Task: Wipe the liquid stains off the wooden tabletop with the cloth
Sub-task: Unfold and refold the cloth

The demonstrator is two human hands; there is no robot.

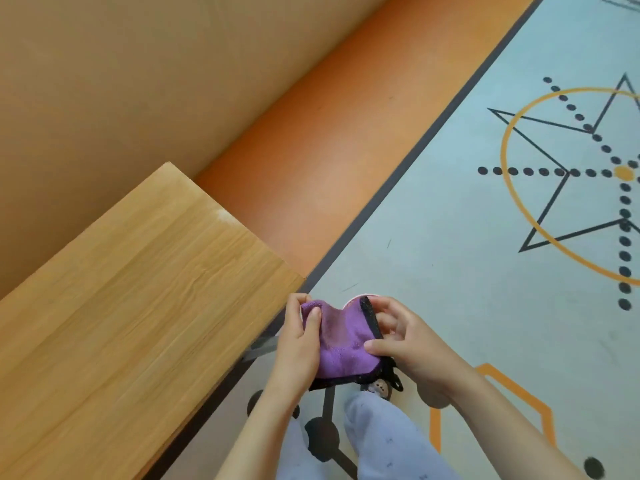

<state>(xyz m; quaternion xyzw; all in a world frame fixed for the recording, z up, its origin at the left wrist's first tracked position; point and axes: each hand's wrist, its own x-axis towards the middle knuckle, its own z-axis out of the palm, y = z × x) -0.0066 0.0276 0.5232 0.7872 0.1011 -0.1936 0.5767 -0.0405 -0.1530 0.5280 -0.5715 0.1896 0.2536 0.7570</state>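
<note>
We held the cloth (341, 344) between both hands, in the air just beside the near corner of the table (131, 299) and above the floor mat (450, 237). Our left hand (299, 344) was closed on the left side of the cloth, with the thumb lying on top of the fabric and the other fingers under it. Our right hand (405, 341) pinched the right side, near the black edge, with the thumb pressing on the purple face and the fingers curled behind the border. The cloth was purple and fluffy, with a black stitched border, and it was folded into a small thick pad; a darker patch in the middle looked a little damp, but we could not be sure. We judged it to be light and soft, so it would bend and sag wherever it was not supported, and it would not slip easily from dry fingers. For wiping, we thought it better to hold it flat under the palm of one hand, with the fold kept together, than to hold it by a corner. The table had a pale wood grain surface, and a whitish mark (221, 216) showed near its far right edge, well apart from the cloth. That mark was perhaps one of the stains. Below the hands, our legs in light trousers (388, 441) were visible.
</note>
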